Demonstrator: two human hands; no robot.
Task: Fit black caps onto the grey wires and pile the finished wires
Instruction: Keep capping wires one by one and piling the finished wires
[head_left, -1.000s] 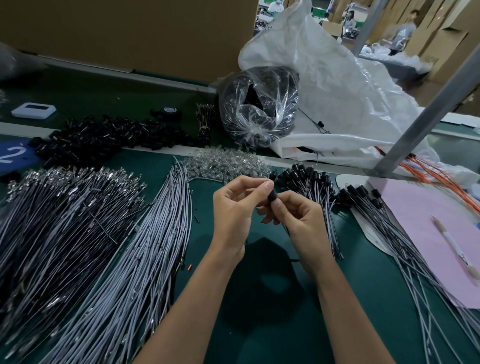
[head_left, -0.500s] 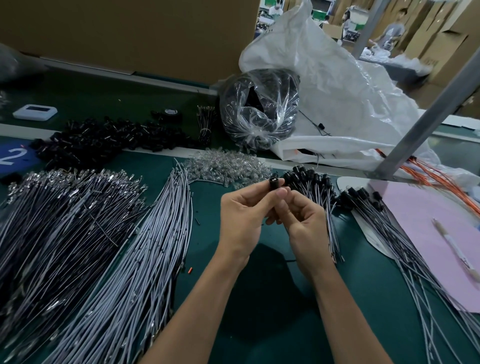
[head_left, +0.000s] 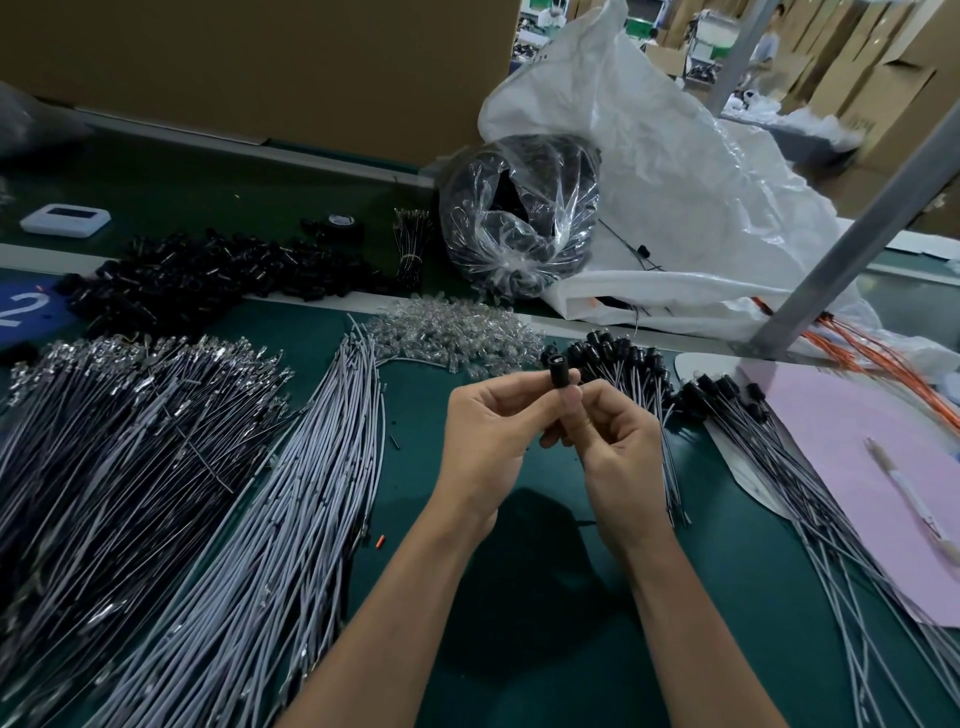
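A small black cap (head_left: 561, 371) is held up above the green table between both hands. My left hand (head_left: 493, 431) pinches it with thumb and forefinger from the left. My right hand (head_left: 613, 447) pinches just below it, fingers curled; the wire in it is mostly hidden. A long bundle of bare grey wires (head_left: 291, 493) lies to the left. Capped wires (head_left: 628, 379) are piled just behind my right hand, with a second capped pile (head_left: 779, 457) farther right. Loose black caps (head_left: 208, 275) are heaped at the back left.
Dark wires with metal ends (head_left: 104, 426) cover the left. Clear small parts (head_left: 452, 338) lie behind the hands. A clear bag of black parts (head_left: 519, 218), a white sack (head_left: 675, 182), a slanted metal post (head_left: 852, 234), pink paper (head_left: 872, 467) with a pen (head_left: 909, 493), orange wires (head_left: 872, 353).
Both hands have risen slightly and moved away from me, and the black cap now stands out above the fingertips.
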